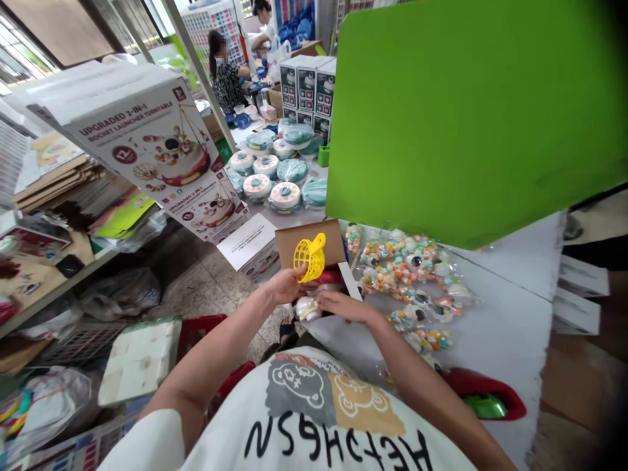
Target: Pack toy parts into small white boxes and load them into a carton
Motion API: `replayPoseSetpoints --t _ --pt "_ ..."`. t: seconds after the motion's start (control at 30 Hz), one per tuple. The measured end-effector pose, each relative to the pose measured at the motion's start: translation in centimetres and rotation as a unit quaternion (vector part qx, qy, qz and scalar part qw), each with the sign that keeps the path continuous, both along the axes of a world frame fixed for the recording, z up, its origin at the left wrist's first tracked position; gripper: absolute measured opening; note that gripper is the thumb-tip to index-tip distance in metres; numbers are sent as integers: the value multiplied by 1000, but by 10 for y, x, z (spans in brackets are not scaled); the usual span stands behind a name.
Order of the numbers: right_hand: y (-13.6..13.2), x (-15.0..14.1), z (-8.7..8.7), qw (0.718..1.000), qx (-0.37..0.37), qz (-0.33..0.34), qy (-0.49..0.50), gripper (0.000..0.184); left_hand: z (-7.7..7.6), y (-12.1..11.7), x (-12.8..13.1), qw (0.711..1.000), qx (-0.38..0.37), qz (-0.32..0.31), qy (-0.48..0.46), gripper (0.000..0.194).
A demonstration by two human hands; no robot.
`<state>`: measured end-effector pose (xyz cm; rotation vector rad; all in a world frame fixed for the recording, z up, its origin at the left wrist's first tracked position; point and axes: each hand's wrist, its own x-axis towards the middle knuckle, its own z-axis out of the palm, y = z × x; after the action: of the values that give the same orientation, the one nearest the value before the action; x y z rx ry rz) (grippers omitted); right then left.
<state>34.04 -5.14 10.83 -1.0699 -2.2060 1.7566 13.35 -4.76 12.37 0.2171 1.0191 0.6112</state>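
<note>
My left hand (pixel 283 286) grips a yellow plastic net piece (pixel 311 256) and holds it up just in front of a brown cardboard piece (pixel 307 241). My right hand (pixel 343 305) rests beside it, fingers curled over a small white bagged toy part (pixel 307 309) that sits between both hands. Several clear bags of small colourful toy parts (pixel 409 275) lie on the white table (pixel 505 327) just right of my hands.
A big green panel (pixel 471 111) stands over the table at right. Round teal-and-white toys (pixel 275 176) and stacked boxes (pixel 307 85) lie beyond. A tilted printed carton (pixel 157 150) leans at left above a cluttered shelf. A red basket (pixel 483 392) sits near right. People work far back.
</note>
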Motion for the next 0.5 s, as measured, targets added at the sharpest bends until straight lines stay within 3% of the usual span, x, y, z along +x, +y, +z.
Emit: replayPoseSetpoints --t 0.13,0.3,0.4,0.5 --pt "1 -13 -4 992 42 51 -109 53 -9 3 -2 1000 17 2 -13 35" --pt "-12 -35 -16 953 142 6 -267 53 -13 2 6 999 32 25 24 28" --pt "-18 -26 -12 943 198 7 -267 48 -13 -3 14 995 73 60 31 24" --pt "-21 3 -7 910 342 -22 -232 27 -15 -7 18 991 99 78 54 21"
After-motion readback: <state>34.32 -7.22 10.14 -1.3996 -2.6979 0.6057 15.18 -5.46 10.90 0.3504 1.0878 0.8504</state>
